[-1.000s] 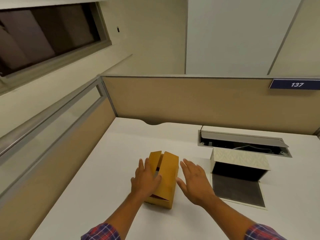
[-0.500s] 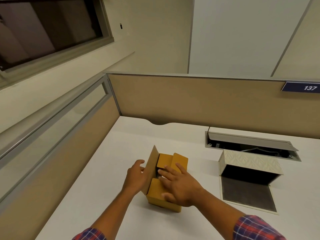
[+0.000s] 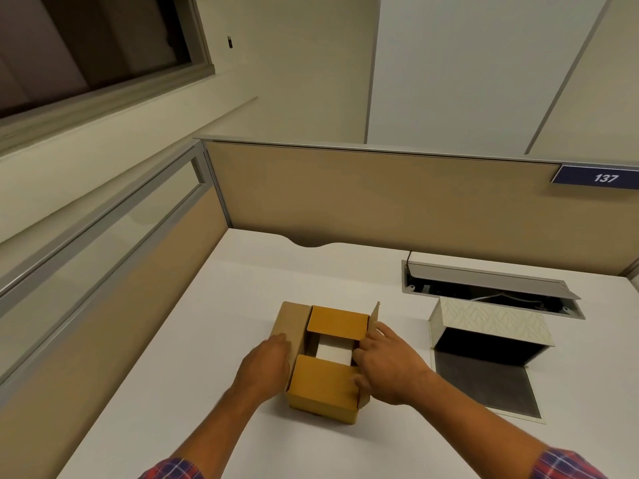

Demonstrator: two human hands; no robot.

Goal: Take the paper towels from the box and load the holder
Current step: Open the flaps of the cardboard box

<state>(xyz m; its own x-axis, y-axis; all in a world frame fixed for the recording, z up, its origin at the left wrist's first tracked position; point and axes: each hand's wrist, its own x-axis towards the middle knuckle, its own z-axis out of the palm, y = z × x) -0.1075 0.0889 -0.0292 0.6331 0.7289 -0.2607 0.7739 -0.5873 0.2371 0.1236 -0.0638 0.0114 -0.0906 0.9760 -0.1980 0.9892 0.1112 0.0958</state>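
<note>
A small brown cardboard box (image 3: 323,388) stands on the white desk with its flaps partly spread. White paper towels (image 3: 333,353) show through the gap between the two inner flaps. My left hand (image 3: 268,366) presses the left outer flap outward and down. My right hand (image 3: 387,366) holds the right outer flap, fingers curled over its edge. To the right, the holder (image 3: 491,326), a cream patterned box lying open with a dark inside, rests on its dark-lined lid.
The white desk (image 3: 207,340) is walled by tan partitions at the back and left. An open cable tray (image 3: 484,285) is sunk into the desk behind the holder. A blue "137" sign (image 3: 603,177) hangs on the back partition.
Both hands went from resting on the shut box to pulling its outer flaps apart. The box top now stands open and the white towels show inside.
</note>
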